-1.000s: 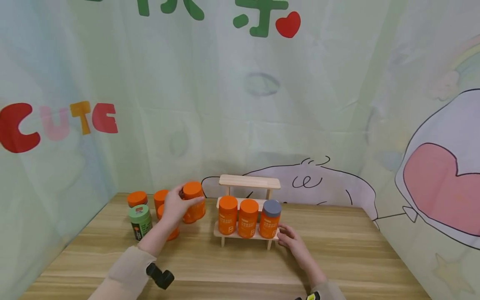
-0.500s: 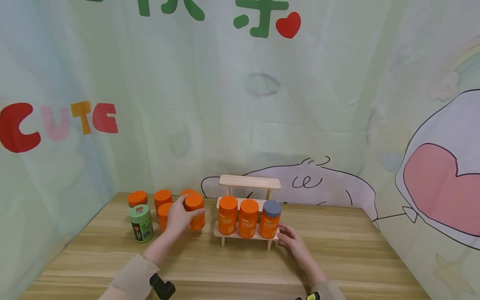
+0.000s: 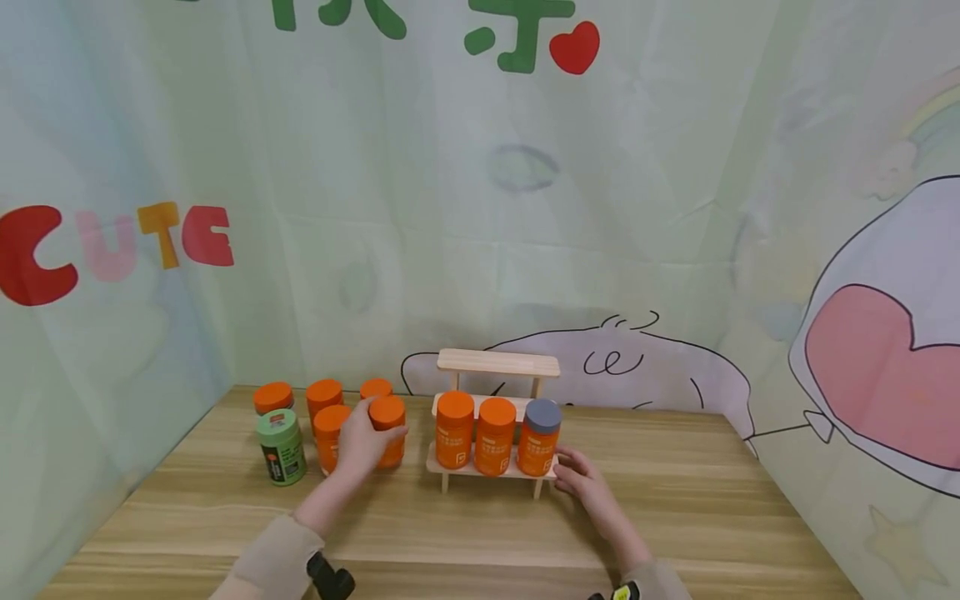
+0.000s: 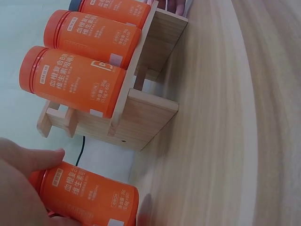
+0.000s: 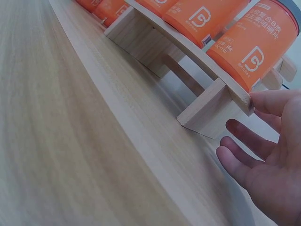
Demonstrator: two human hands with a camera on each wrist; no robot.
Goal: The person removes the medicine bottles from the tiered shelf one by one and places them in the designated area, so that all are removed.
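My left hand (image 3: 362,442) grips an orange vitamin bottle (image 3: 388,437), fingers and thumb around its upper part. In the left wrist view that bottle (image 4: 89,195) has its base close to the tabletop, left of a tiered wooden rack (image 3: 498,362). On the rack's lowest shelf stand three upright vitamin bottles: two with orange caps (image 3: 455,433) (image 3: 495,437) and one with a grey-blue cap (image 3: 538,442). At the shelf's right end, my right hand (image 3: 592,492) pinches the corner between thumb and index finger; the right wrist view shows its other fingers (image 5: 244,141) loosely bent below.
Beside my left hand, several more orange-capped bottles (image 3: 325,400) stand on the wooden table (image 3: 450,542). A green jar (image 3: 281,447) stands at the group's left front. Behind, a printed cloth (image 3: 360,208) hangs along the table's far edge. The rack's two upper shelves carry no bottles.
My left hand has brought its bottle down and toward me, in front of another orange-capped bottle that now shows behind it. My right hand and the rack have stayed put.
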